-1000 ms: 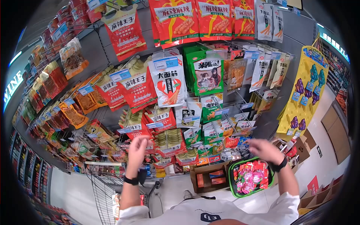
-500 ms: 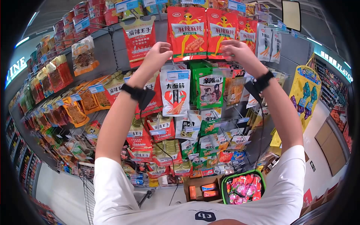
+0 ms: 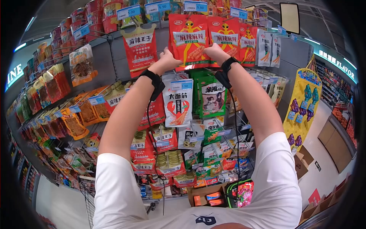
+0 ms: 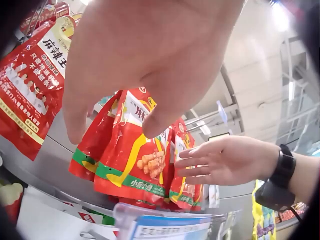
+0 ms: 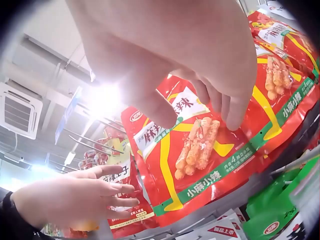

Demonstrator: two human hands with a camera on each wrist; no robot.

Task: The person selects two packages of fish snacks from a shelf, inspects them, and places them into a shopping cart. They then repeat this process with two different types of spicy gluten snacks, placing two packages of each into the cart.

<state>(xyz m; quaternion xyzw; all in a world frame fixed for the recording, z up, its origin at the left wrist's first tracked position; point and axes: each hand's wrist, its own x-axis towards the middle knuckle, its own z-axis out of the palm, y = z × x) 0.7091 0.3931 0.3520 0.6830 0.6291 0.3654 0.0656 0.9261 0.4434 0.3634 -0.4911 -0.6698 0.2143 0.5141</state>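
Observation:
A red snack bag with a yellow figure and a picture of fried sticks hangs on the upper row of the rack. My left hand is at its lower left edge, the thumb toward the bag. On the other side my right hand reaches between it and a matching red bag. In the left wrist view the right hand has straight fingers along the bag's side. The right wrist view shows the left hand with fingers extended toward the opposite edge.
A red bag with a crown-shaped top hangs to the left. Below hang a white bag and a green bag. Blue price tags stick out above. A green basket stands on the floor beside a cardboard box.
Both hands rose from low in front of the rack to the upper row. Since half a second ago they have moved closer together, to either side of the red snack bag.

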